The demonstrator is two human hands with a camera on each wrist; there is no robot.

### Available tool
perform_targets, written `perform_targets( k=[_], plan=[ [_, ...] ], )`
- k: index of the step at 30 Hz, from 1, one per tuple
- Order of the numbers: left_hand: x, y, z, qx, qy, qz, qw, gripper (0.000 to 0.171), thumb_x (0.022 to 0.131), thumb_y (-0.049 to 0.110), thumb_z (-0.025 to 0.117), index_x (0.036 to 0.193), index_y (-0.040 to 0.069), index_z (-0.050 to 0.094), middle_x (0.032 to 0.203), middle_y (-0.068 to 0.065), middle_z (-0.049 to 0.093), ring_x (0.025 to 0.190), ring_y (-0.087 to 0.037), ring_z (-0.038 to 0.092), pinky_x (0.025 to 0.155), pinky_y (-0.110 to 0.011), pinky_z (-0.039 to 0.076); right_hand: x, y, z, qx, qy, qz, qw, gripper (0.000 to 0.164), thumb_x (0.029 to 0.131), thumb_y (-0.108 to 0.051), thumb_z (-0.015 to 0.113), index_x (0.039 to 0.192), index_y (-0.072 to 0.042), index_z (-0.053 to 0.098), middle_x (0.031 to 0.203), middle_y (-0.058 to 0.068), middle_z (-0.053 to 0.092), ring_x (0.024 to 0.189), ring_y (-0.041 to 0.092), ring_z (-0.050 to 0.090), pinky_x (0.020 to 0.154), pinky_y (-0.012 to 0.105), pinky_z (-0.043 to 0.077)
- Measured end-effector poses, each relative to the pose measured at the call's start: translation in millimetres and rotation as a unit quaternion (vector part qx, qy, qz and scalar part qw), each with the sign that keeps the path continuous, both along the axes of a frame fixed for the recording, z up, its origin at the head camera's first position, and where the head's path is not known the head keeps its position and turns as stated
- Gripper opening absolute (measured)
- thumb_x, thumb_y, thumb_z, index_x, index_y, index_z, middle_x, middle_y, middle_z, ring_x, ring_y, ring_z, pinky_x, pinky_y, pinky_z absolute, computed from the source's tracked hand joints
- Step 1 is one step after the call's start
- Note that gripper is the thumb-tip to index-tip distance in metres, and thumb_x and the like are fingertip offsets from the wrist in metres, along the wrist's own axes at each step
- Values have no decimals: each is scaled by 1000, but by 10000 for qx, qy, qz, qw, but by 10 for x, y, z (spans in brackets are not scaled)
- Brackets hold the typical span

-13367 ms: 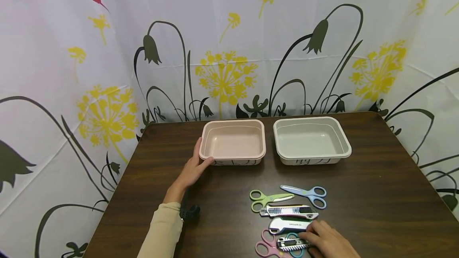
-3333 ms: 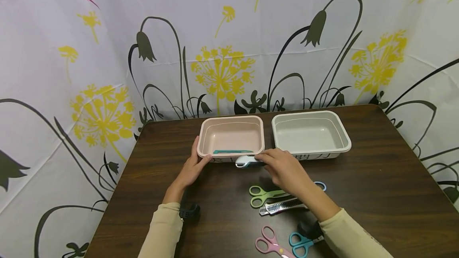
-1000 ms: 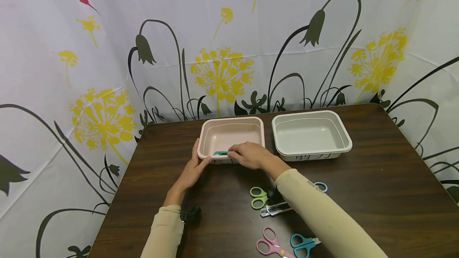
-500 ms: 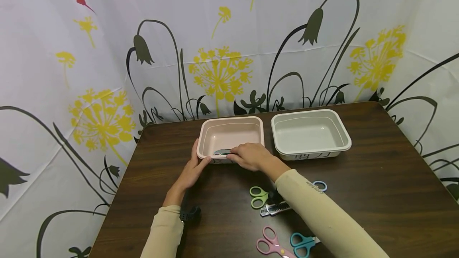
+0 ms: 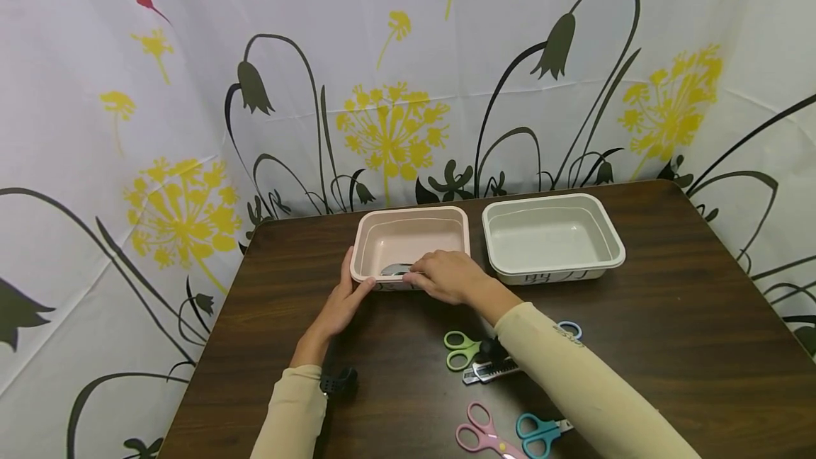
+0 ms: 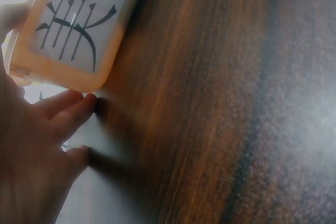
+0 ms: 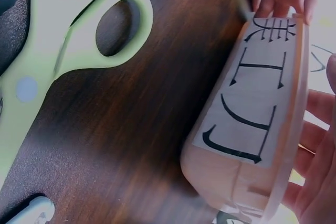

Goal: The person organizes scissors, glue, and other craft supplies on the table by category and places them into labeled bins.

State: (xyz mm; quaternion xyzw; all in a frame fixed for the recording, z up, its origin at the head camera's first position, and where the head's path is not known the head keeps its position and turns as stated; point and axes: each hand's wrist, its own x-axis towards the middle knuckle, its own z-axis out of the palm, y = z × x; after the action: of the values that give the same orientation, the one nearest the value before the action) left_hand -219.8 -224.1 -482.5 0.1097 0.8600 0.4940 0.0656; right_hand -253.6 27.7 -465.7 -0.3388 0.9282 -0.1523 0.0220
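My left hand (image 5: 336, 309) grips the near left corner of a pink plastic box (image 5: 411, 234), thumb over the front rim and fingers along its side. A label with black writing (image 7: 252, 93) covers the box's front. My right hand (image 5: 449, 278) reaches over the front rim into the box, its curled fingers holding a white-grey utility knife (image 5: 395, 269) low inside. Most of the knife is hidden by the hand and rim. Under the right forearm lie green scissors (image 5: 462, 350) and a silver snap-off cutter (image 5: 488, 372).
A pale grey-green box (image 5: 554, 239) stands right of the pink one, also labelled. Pink scissors (image 5: 482, 433) and teal scissors (image 5: 540, 433) lie near the table's front edge. Blue scissors (image 5: 571, 329) show only partly behind the right sleeve. A flowered curtain (image 5: 395, 126) hangs behind the table.
The right hand has carried the utility knife from the table over the rim into the pink box. A teal strip seen in the box earlier is now covered. The left hand stays put.
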Motion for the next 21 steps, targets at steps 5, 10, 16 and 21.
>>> perform_targets(
  k=[5,10,16,21],
  plan=[
    [-1,0,-1,-29,27,28,10000,80,101,22,55,157,10,-1,152,-32,27,135,-46,35,108,-57,29,59,72,77,-277,259,75,9993,42,103,-49,43,117,-22,72,120,-4,67,113,17,60,91,42,48],
    [-7,1,3,-39,-3,47,10000,81,101,22,56,157,10,-1,152,-32,27,135,-46,36,108,-56,29,127,172,124,-579,599,120,9965,41,102,-46,46,119,-18,71,119,-4,66,113,18,60,90,42,49],
    [-2,-5,5,-65,-29,85,9999,81,101,23,56,158,12,0,153,-31,27,135,-45,36,108,-55,29,262,303,122,-875,846,93,9925,37,101,-43,51,120,-18,71,120,-3,65,114,17,59,92,39,48],
    [-1,-6,10,-63,-53,62,9999,81,101,23,56,158,11,-1,153,-31,26,135,-46,35,108,-56,29,419,406,92,-1291,1122,88,9852,31,99,-38,58,119,-18,71,120,-4,64,111,16,60,92,38,48]
  ],
)
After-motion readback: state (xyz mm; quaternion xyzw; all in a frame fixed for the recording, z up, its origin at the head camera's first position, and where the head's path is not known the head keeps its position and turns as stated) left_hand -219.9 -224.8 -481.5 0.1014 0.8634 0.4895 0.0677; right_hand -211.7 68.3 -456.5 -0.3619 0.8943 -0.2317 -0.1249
